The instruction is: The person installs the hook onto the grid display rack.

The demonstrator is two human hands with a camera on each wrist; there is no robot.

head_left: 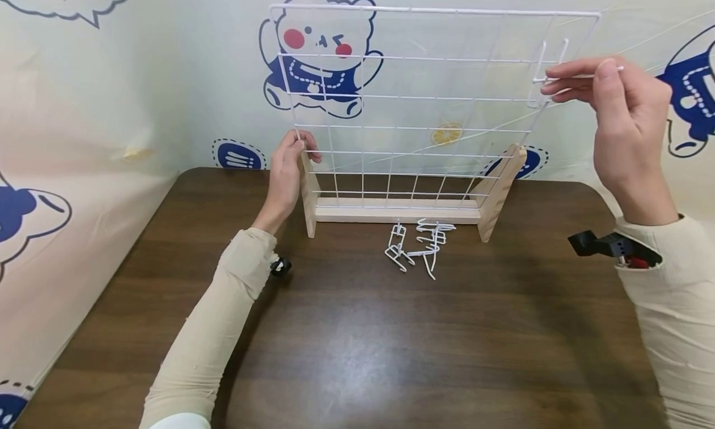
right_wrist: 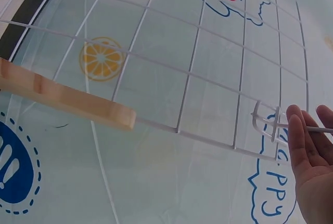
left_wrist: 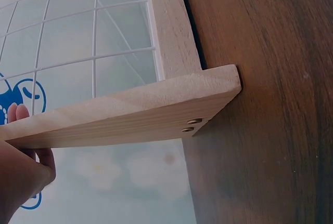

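Note:
A white wire grid panel (head_left: 436, 10) stands upright in a wooden stand (head_left: 391, 215). My left hand (head_left: 286, 174) grips the top of the stand's left side post (left_wrist: 130, 110), the thumb at the front and fingers round behind. At the panel's upper right, my right hand (head_left: 628, 121) pinches a white wire hook (head_left: 540, 61) by its long prong. In the right wrist view, the U-shaped back of the hook (right_wrist: 256, 115) overlaps the grid wires near the panel's corner. Several more white wire hooks (head_left: 434, 243) lie tangled on the table before the stand.
The dark brown wooden table (head_left: 357, 329) extends toward me from the stand. Behind it hangs a pale printed backdrop (head_left: 201, 75) with bears and orange slices. The stand's right post (head_left: 499, 193) rises below my right hand.

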